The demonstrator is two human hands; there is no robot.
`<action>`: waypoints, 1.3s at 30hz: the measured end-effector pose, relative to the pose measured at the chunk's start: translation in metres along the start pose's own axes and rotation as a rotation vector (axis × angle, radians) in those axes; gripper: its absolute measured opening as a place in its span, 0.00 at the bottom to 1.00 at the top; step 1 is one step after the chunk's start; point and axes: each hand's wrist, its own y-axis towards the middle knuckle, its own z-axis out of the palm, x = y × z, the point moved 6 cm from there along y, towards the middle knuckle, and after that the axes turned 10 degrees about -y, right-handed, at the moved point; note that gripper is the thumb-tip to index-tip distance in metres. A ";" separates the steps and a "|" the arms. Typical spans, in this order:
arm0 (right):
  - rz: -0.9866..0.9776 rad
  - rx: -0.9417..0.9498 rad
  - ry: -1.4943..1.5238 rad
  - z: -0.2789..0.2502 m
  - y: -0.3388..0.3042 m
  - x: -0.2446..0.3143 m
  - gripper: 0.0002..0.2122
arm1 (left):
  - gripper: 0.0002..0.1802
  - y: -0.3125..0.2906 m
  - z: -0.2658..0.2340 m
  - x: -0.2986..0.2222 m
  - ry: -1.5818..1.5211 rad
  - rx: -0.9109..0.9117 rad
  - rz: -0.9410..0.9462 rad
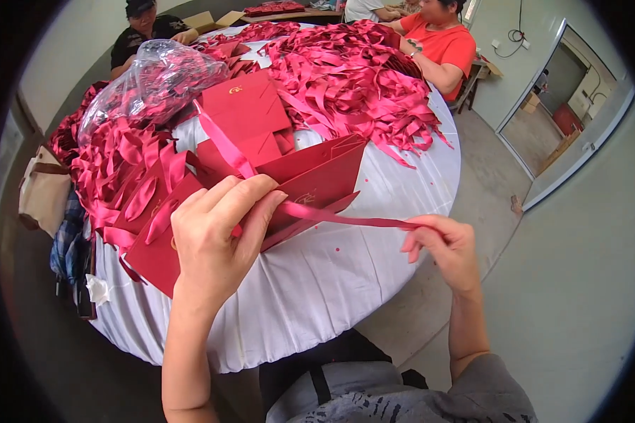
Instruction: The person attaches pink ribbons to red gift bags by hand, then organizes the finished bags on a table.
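While the left hand (222,229) pinches the pink ribbon (331,216) in front of the red paper gift bag (339,175) and the right hand (450,248) pinches it right of that bag, uneven pulling could twist it.

Looks like a small hand-assembly workshop, to judge by the round cloth-covered table (324,296), heaped with pink ribbons (360,84) toward its far edge and with ribboned red paper bags (159,257) along its left edge. Also has co-workers (444,46) around the far edge, an open carton (203,22) near it, plain pale walls (525,74) and a grey floor (487,148)
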 end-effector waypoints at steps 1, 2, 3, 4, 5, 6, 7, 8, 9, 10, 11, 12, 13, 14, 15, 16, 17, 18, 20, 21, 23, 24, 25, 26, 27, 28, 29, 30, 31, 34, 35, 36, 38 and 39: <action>0.002 -0.040 0.033 -0.008 -0.002 -0.002 0.08 | 0.07 0.003 0.001 -0.006 0.077 0.027 0.011; 0.017 -0.101 0.135 -0.016 -0.006 -0.006 0.08 | 0.07 0.006 0.003 -0.012 0.147 0.054 0.027; 0.023 -0.109 0.138 -0.017 -0.007 -0.008 0.08 | 0.07 0.010 0.003 -0.018 0.180 0.049 0.059; -0.057 -0.166 0.218 -0.018 -0.007 -0.004 0.07 | 0.08 0.013 0.004 -0.023 0.277 0.065 0.052; -0.139 -0.224 0.297 -0.023 -0.007 -0.001 0.07 | 0.09 0.016 0.004 -0.029 0.373 0.080 0.047; -0.220 -0.191 0.422 -0.024 -0.007 -0.001 0.08 | 0.07 0.019 0.006 -0.034 0.423 0.132 -0.004; -0.215 -0.199 0.424 -0.025 -0.005 -0.004 0.08 | 0.07 0.025 0.007 -0.040 0.418 0.139 -0.001; -0.325 -0.192 0.470 -0.023 -0.003 0.000 0.09 | 0.07 0.030 0.010 -0.046 0.465 0.213 0.039; -0.435 -0.187 0.514 -0.022 -0.002 0.005 0.10 | 0.09 0.032 0.017 -0.050 0.510 0.286 0.079; -0.431 -0.190 0.517 -0.019 0.003 0.006 0.10 | 0.11 0.033 0.022 -0.050 0.452 0.320 0.037; -0.498 -0.201 0.527 -0.015 0.006 0.012 0.11 | 0.11 0.034 0.027 -0.046 0.383 0.344 0.040; -0.567 -0.209 0.536 -0.011 0.007 0.021 0.13 | 0.11 0.036 0.031 -0.043 0.316 0.365 0.041; -0.562 -0.207 0.541 -0.005 0.009 0.028 0.13 | 0.10 0.039 0.033 -0.039 0.256 0.366 0.015; -0.534 -0.221 0.629 0.001 0.011 0.037 0.13 | 0.10 0.039 0.032 -0.036 0.267 0.370 0.007; -0.501 -0.249 0.699 0.002 0.013 0.040 0.14 | 0.11 0.040 0.038 -0.030 0.236 0.388 -0.018; -0.492 -0.265 0.690 0.002 0.015 0.042 0.15 | 0.11 0.041 0.044 -0.024 0.204 0.406 -0.042; -0.488 -0.267 0.690 0.001 0.017 0.041 0.15 | 0.10 0.043 0.042 -0.023 0.181 0.392 -0.033; -0.493 -0.120 0.852 0.006 0.021 0.040 0.15 | 0.10 0.044 0.042 -0.022 0.179 0.396 -0.035; -0.468 0.015 0.976 0.015 0.027 0.042 0.11 | 0.10 0.044 0.041 -0.017 0.142 0.389 -0.070; -0.392 0.030 0.948 0.021 0.030 0.042 0.09 | 0.09 0.043 0.042 -0.013 0.123 0.379 -0.096; -0.243 0.075 0.888 0.033 0.036 0.036 0.09 | 0.09 0.042 0.043 -0.008 0.089 0.337 -0.101; -0.161 0.081 0.818 0.039 0.040 0.035 0.08 | 0.08 0.042 0.041 -0.006 0.059 0.289 -0.102; -0.079 0.088 0.748 0.046 0.044 0.034 0.07 | 0.09 0.041 0.040 -0.002 0.049 0.270 -0.150; -0.064 0.047 0.658 0.052 0.047 0.029 0.06 | 0.09 0.040 0.041 -0.001 0.044 0.275 -0.152; -0.064 0.047 0.598 0.059 0.051 0.025 0.06 | 0.10 0.039 0.040 0.001 0.037 0.277 -0.175; -0.063 0.048 0.537 0.064 0.054 0.021 0.06 | 0.11 0.038 0.040 0.003 0.030 0.279 -0.198; -0.037 0.016 0.517 0.067 0.056 0.019 0.07 | 0.11 0.038 0.041 0.003 0.023 0.280 -0.195; -0.037 0.010 0.512 0.069 0.057 0.018 0.07 | 0.11 0.039 0.042 0.002 0.010 0.269 -0.192; -0.028 -0.014 0.483 0.068 0.058 0.017 0.07 | 0.11 0.039 0.042 0.001 -0.003 0.257 -0.188; -0.029 -0.060 0.418 0.071 0.060 0.014 0.09 | 0.10 0.038 0.042 0.001 0.002 0.250 -0.195; -0.037 -0.084 0.381 0.070 0.060 0.014 0.10 | 0.10 0.037 0.042 -0.001 -0.002 0.248 -0.191; -0.040 -0.087 0.377 0.071 0.061 0.014 0.10 | 0.09 0.038 0.042 -0.002 0.002 0.245 -0.198; -0.027 -0.104 0.358 0.071 0.061 0.014 0.09 | 0.09 0.037 0.041 -0.004 0.003 0.239 -0.198; -0.033 -0.107 0.355 0.071 0.061 0.015 0.09 | 0.09 0.036 0.041 -0.004 0.011 0.231 -0.192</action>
